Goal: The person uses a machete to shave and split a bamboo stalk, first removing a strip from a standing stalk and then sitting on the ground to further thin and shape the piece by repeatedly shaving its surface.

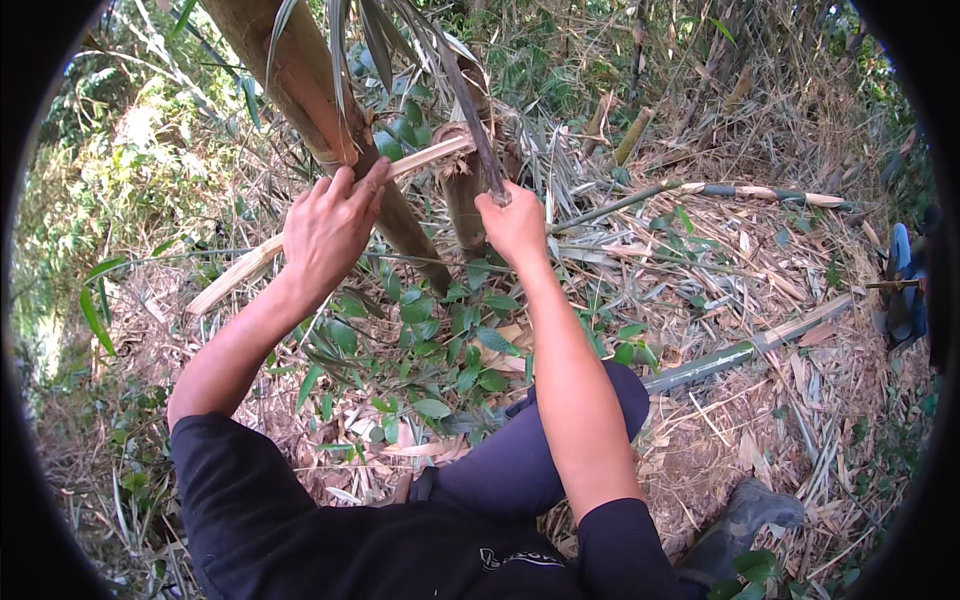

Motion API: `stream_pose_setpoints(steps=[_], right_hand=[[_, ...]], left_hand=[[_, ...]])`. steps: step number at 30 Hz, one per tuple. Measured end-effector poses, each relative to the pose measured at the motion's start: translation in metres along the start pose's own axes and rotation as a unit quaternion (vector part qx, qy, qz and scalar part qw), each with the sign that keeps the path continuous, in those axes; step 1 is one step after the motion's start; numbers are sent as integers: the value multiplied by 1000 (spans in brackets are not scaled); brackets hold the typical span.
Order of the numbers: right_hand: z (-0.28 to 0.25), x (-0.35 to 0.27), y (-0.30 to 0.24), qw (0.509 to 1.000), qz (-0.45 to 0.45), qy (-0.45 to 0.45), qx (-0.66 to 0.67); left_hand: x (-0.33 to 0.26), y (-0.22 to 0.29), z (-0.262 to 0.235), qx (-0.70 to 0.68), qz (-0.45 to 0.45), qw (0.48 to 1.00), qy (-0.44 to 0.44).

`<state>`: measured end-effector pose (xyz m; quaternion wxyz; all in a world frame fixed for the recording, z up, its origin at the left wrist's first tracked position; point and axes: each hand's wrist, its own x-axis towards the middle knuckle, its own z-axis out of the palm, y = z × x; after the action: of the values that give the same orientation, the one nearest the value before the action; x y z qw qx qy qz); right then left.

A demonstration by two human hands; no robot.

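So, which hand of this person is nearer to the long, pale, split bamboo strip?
Left: the left hand holds the bamboo strip near its middle; the right hand is below its right end, gripping a long, dark, narrow tool.

there are two sets of fingers: the left fingers (345, 185) and the right fingers (516, 207). one pale split strip (427, 158) runs under the left fingers, and one dark narrow length (468, 108) rises from the right fingers. beyond the left fingers stands one thick leaning trunk (295, 75); between both sets, one frayed stump (463, 195). right of the right fingers are one thin pole (725, 190), one split green length (745, 352) and, nearer the body, one boot (748, 515). leaves (496, 341) around the fingers are too many to count.
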<state>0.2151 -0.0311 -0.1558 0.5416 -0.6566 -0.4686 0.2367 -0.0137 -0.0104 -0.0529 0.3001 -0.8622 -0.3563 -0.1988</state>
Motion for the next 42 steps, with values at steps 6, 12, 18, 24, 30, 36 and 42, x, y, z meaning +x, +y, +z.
stream_pose_setpoints(steps=[6,12,18,24,30,36,42], right_hand=[[-52,-31,-79,982,-10,39,-183],[-45,-25,-49,994,-14,73,-85],[-22,-24,-26,992,30,45,-117],[-20,-23,-42,998,2,42,-56],[-13,-14,-29,995,19,29,-93],[-7,-14,-21,995,29,34,-88],[-22,-8,-31,996,68,-48,-36]], left_hand=[[-8,-8,0,-33,-4,999,-22],[4,0,-10,-56,-27,993,-103],[20,-6,-23,-35,-2,981,-189],[24,-13,-23,5,48,980,-194],[21,-16,-19,30,70,978,-194],[18,-13,-15,57,68,975,-205],[18,-10,-13,64,47,969,-235]])
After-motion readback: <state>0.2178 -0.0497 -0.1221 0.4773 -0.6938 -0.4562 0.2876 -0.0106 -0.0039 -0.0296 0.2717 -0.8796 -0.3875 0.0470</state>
